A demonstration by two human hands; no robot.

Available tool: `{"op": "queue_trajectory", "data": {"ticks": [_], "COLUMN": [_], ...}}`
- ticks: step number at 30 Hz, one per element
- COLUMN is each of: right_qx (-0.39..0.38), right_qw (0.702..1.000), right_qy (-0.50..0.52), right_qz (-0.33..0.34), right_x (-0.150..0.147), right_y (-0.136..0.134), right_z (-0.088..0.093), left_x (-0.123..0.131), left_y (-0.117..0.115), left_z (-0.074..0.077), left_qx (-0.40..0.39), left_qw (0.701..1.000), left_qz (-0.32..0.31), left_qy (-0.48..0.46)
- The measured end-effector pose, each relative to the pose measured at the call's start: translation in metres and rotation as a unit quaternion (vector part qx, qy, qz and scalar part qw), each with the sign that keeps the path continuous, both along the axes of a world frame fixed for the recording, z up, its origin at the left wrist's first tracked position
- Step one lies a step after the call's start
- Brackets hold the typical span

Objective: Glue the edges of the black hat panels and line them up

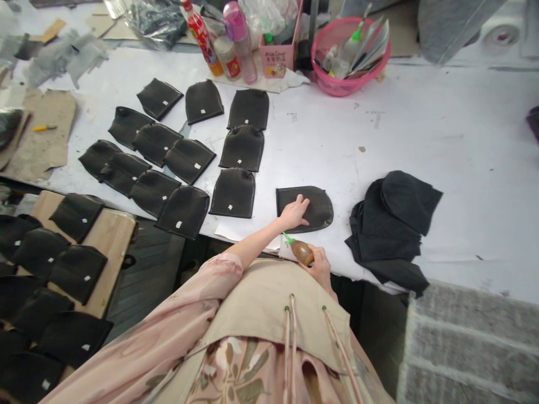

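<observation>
Near the table's front edge lies a flat black piece (pixel 320 209) with one rounded end, pointing right. My left hand (pixel 296 212) rests on it, fingers spread and touching its surface. Just below, my right hand (pixel 319 265) grips a squeeze bottle (pixel 302 252) of brown liquid. Its thin green nozzle points up and left, close to the piece's lower edge; whether it touches cannot be seen. Right of the hands sits a loose pile of black fabric pieces (pixel 387 224). To the left, several similar black pieces (pixel 233 192) bear small white tags.
A pink basin (pixel 351 87) with tools, a pink box (pixel 274 60) and several bottles (pixel 242 42) stand at the back of the white table (pixel 421 129). More black pieces cover a wooden board (pixel 110 247) at lower left. A grey slab (pixel 471 342) lies at lower right.
</observation>
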State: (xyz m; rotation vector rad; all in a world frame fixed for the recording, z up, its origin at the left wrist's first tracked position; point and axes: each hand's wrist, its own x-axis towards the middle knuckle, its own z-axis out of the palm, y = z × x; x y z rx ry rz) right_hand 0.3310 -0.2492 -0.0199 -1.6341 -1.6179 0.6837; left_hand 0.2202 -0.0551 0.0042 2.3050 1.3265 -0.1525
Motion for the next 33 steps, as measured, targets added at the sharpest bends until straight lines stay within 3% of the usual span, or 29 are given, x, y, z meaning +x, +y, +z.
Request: {"op": "queue_trajectory", "data": {"ticks": [6,10,12,14,18,20,22,24,27,30,33], "right_qx": [-0.062,-0.156,-0.213,-0.26,-0.284,-0.265,-0.231,-0.179,-0.119,-0.11,-0.118], "right_qw": [0.996,0.966,0.92,0.852,0.704,0.638,0.585,0.553,0.523,0.512,0.522], "right_qy": [0.061,0.195,0.307,0.429,0.623,0.682,0.722,0.758,0.805,0.819,0.803], "right_qz": [-0.002,-0.07,-0.116,-0.147,-0.19,-0.243,-0.288,-0.297,-0.255,-0.236,-0.261], "right_x": [-0.005,-0.004,0.002,0.01,0.034,0.046,0.057,0.064,0.072,0.078,0.084], "right_y": [0.004,0.01,0.009,0.005,-0.01,-0.015,-0.016,-0.012,-0.001,0.009,0.014], "right_z": [0.0,0.006,0.009,0.012,0.015,0.014,0.013,0.014,0.018,0.022,0.023], "left_x": [-0.002,-0.004,-0.006,-0.011,-0.031,-0.047,-0.063,-0.075,-0.079,-0.069,-0.061], "left_y": [-0.001,0.003,0.009,0.016,0.019,0.014,0.006,-0.001,-0.003,0.0,0.004], "left_z": [-0.006,-0.009,-0.01,-0.011,-0.009,-0.006,-0.004,-0.005,-0.009,-0.014,-0.014], "left_qx": [0.006,0.001,-0.018,-0.068,-0.215,-0.195,-0.096,-0.022,-0.033,-0.103,-0.154], "left_qw": [1.0,0.999,0.998,0.99,0.937,0.93,0.942,0.941,0.933,0.91,0.885], "left_qz": [0.004,0.006,0.008,0.02,0.093,0.159,0.244,0.316,0.354,0.389,0.405], "left_qy": [-0.019,-0.037,-0.066,-0.122,-0.26,-0.269,-0.209,-0.116,-0.047,-0.104,-0.172]}}
